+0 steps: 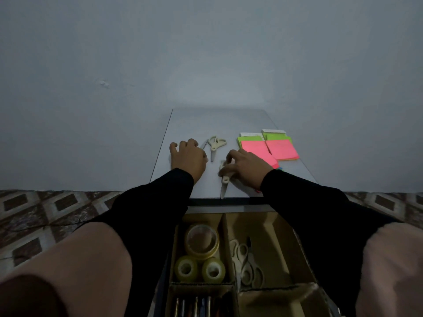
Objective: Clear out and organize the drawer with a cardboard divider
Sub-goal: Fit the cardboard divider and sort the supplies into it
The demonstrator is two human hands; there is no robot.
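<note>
On the grey cabinet top (183, 124) my right hand (246, 167) grips the handles of cream scissors (224, 182), whose blades point toward me. My left hand (187, 157) rests on the top with fingers curled, beside a second pair of cream scissors (215, 145). Below, the open drawer holds a cardboard divider (226, 236). Its left compartment holds three tape rolls (201, 241). The right one holds more scissors (246, 261). A front compartment holds pens (194, 306).
Stacks of pink and green sticky notes (270, 146) lie on the right of the cabinet top. A plain wall stands behind it. Patterned floor tiles (34, 216) show on both sides.
</note>
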